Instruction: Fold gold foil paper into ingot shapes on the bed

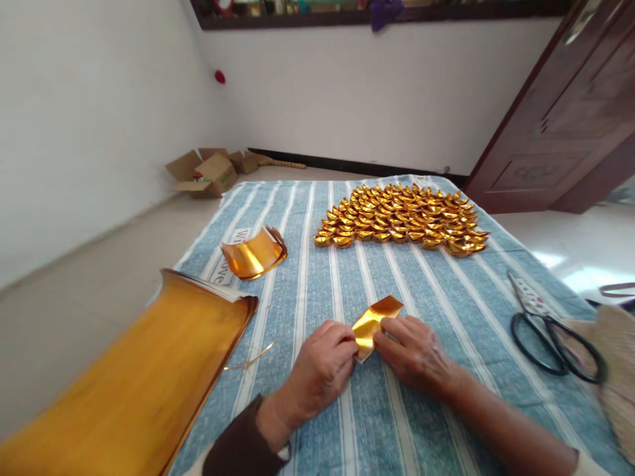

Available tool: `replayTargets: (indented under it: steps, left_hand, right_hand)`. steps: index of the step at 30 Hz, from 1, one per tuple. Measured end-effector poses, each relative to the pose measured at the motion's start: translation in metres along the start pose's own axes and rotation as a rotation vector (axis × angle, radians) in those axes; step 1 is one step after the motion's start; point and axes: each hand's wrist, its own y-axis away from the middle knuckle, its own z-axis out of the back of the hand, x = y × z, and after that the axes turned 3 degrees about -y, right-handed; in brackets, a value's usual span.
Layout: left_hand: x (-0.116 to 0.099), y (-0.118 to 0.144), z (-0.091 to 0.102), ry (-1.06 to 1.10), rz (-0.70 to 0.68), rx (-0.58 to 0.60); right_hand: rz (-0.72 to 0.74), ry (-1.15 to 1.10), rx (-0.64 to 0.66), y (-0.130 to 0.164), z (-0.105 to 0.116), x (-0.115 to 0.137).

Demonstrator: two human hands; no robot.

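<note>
A small strip of gold foil paper, folded at its ends, lies slantwise between my hands low over the tablecloth. My left hand pinches its near left edge, fingers closed. On the right side, my right hand has its fingers bent around the paper's edge, thumb and forefinger pressed on it. Past the hands, many folded gold paper ingots stand in tight rows. A curled stack of cut gold paper rests to the left, near a large stack of gold sheets.
Black-handled scissors lie at the right beside a beige cloth. A thin gold scrap is left of my hands. The striped tablecloth covers the table. Open cardboard boxes sit on the floor by the wall.
</note>
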Motion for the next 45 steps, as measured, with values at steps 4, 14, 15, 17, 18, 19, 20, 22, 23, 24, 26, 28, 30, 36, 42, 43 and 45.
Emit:
replayTargets:
  steps: [4,14,15,17,18,19,20,22,23,24,26,28,30,36,42,43,45]
  left_hand:
    - [0.000,0.003,-0.001,-0.006,0.062,0.004]
    - [0.000,0.004,-0.002,0.002,0.142,0.042]
    - [-0.001,0.004,-0.002,-0.003,0.160,0.043]
    - [-0.002,0.005,-0.001,-0.007,0.197,0.033]
    - [-0.002,0.005,-0.001,-0.006,0.216,0.026]
    - [-0.003,0.005,-0.001,-0.006,0.236,0.019]
    - [-0.003,0.005,-0.001,-0.009,0.258,0.012]
    - [-0.004,0.003,-0.001,-0.019,0.304,-0.006]
    - [-0.004,0.002,-0.002,-0.025,0.322,-0.013]
    - [-0.004,0.001,-0.003,-0.033,0.337,-0.025]
    - [-0.004,0.000,-0.004,-0.053,0.356,-0.052]
    - [-0.004,-0.001,-0.006,-0.079,0.374,-0.073]
    - [-0.004,0.000,-0.008,-0.101,0.400,-0.089]
    - [-0.001,0.003,-0.010,-0.103,0.436,-0.098]
    - [0.001,0.002,-0.012,-0.085,0.471,-0.076]
    - [0.001,0.002,-0.013,-0.085,0.478,-0.073]
    - [0.001,0.001,-0.013,-0.086,0.492,-0.070]
  right_hand:
    - [0.020,-0.073,0.015,-0.006,0.000,0.008]
    - [-0.056,-0.259,0.027,-0.004,-0.016,0.013]
    - [-0.073,-0.275,0.024,-0.004,-0.016,0.012]
    - [-0.107,-0.306,0.025,-0.006,-0.014,0.012]
    - [-0.124,-0.322,0.025,-0.006,-0.013,0.011]
    - [-0.143,-0.342,0.023,-0.006,-0.012,0.010]
    - [-0.164,-0.364,0.023,-0.006,-0.012,0.009]
    - [-0.208,-0.405,0.013,-0.005,-0.012,0.006]
    - [-0.227,-0.417,0.007,-0.004,-0.012,0.005]
    - [-0.244,-0.424,0.001,-0.004,-0.012,0.004]
    - [-0.273,-0.428,-0.010,-0.004,-0.013,0.003]
    - [-0.291,-0.432,-0.018,-0.004,-0.013,0.002]
    - [-0.303,-0.434,-0.026,-0.005,-0.013,0.003]
    - [-0.313,-0.428,-0.030,-0.005,-0.013,0.004]
    - [-0.331,-0.410,-0.030,-0.004,-0.016,0.004]
    - [-0.333,-0.406,-0.028,-0.003,-0.017,0.005]
    - [-0.332,-0.399,-0.023,-0.003,-0.017,0.005]
